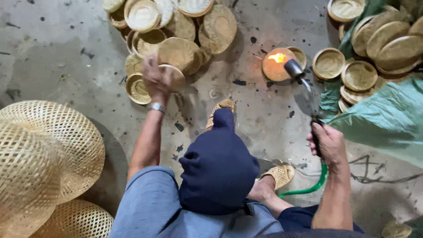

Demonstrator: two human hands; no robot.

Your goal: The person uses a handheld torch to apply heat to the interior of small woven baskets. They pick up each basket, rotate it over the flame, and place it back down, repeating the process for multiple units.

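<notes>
Head view: right hand (pixel 328 143) grips torch (pixel 304 83); flame on tray (pixel 275 66).

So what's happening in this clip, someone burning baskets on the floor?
A person crouches on a concrete floor. The right hand grips a gas torch fed by a green hose; its flame plays on a small round woven tray. The left hand reaches into a pile of similar trays, touching one. More trays lie stacked at right beside green sheeting.
</notes>
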